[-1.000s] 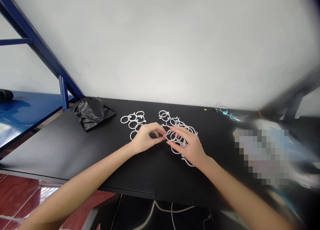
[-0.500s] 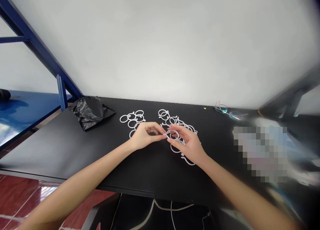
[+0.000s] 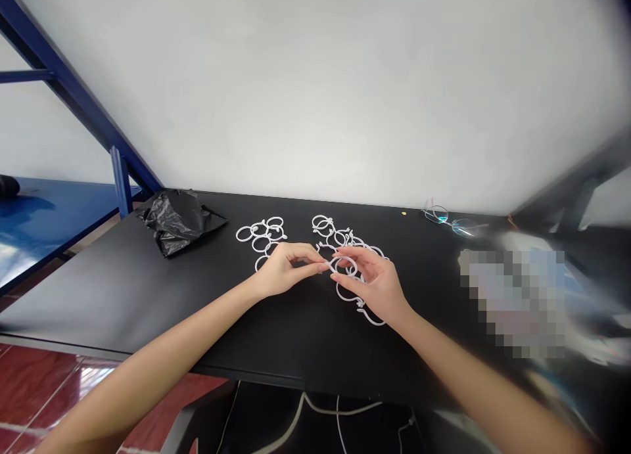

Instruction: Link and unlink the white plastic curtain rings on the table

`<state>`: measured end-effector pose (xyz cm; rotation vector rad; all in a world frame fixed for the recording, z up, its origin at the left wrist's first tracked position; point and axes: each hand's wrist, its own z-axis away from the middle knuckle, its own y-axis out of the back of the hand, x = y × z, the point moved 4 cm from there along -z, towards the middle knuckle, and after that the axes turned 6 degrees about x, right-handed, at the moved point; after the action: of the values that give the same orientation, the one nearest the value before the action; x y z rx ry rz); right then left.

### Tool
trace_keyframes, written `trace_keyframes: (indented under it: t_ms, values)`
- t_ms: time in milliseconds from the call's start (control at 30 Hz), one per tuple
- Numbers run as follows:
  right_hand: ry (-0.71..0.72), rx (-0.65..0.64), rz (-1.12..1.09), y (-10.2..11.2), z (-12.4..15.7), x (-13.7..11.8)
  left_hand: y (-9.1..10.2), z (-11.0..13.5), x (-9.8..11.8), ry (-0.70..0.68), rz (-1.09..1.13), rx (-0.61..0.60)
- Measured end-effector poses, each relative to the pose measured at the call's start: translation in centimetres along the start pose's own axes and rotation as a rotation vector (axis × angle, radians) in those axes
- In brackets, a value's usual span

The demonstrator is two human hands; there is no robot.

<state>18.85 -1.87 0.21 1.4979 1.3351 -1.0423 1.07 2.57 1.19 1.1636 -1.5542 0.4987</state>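
A white plastic ring, which looks like a shower curtain ring [image 3: 355, 265], is held between my two hands above the black table. My left hand [image 3: 288, 268] pinches its left end, thumb against fingertips. Curved around the ring from the right, my right hand [image 3: 374, 280] has its thumb below and its fingers above. Behind and under my right hand lies a loose pile of similar white rings [image 3: 323, 221], some with visible knobbed ends. Another cluster of white rings [image 3: 261, 244] lies beyond my left hand, partly hidden by it.
A crumpled black plastic bag [image 3: 177, 221] lies at the table's back left. Eyeglasses [image 3: 451, 223] rest near the wall on the right, with a blurred, pixelated item [image 3: 517, 303] nearer me. A blue metal frame [image 3: 89, 106] stands left. Cables [image 3: 340, 413] hang below the front edge.
The held ring has shifted slightly to the right, and its outline shows more fully between my hands. Both hands stay in nearly the same place; the ring clusters look unchanged.
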Motion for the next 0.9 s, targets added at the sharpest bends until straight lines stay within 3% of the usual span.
trace_keyframes:
  t_ms: [200, 300, 367, 500, 600, 700, 800, 900]
  values:
    - [-0.076, -0.044, -0.118, -0.3, -0.2, 0.2, -0.3, 0.1, -0.6, 0.072, 0.117, -0.002]
    - [-0.051, -0.063, -0.084, -0.3, -0.2, 0.0, 0.1, 0.0, 0.0, 0.038, 0.027, 0.0]
    - [0.01, -0.06, 0.016, 0.0, -0.2, -0.3, 1.3, -0.3, 0.5, -0.032, -0.176, 0.028]
    - [0.203, -0.059, 0.336, 0.4, -0.1, -0.5, 5.4, -0.9, 1.1, -0.177, -0.829, 0.067]
    - [0.361, -0.214, 0.601, -0.4, 0.2, -0.3, 8.2, -1.0, 0.3, -0.062, -1.053, -0.018]
    - [0.38, -0.358, 0.756, -1.3, 0.6, 0.0, 9.8, -0.6, -0.9, 0.148, -1.095, -0.102]
    - [0.39, -0.389, 0.777, -1.9, 0.9, -0.1, 10.0, -0.2, -1.5, 0.254, -1.094, -0.156]
    - [0.437, -0.368, 0.757, -2.1, 1.0, -0.2, 9.4, -0.3, -1.3, 0.198, -1.11, -0.121]
